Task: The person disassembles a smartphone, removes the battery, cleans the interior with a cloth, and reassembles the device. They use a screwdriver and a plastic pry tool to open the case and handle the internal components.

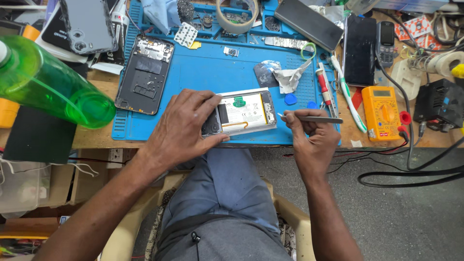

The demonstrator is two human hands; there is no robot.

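Observation:
An opened smartphone [246, 113] lies back-up on the blue work mat [208, 72], its white battery and inner frame showing. My left hand [181, 128] grips its left end, thumb under the near edge and fingers over the top. My right hand [311, 140] holds metal tweezers [309, 118] just right of the phone, their tip pointing at the phone's right end, a little apart from it.
A black phone back frame [145, 72] lies at the mat's left. A green bottle [48, 82] lies at the left, a yellow multimeter [382, 112] at the right. A tape roll [237, 17], screwdrivers [325, 87], other phones [360, 48] and cables [411, 169] crowd the bench.

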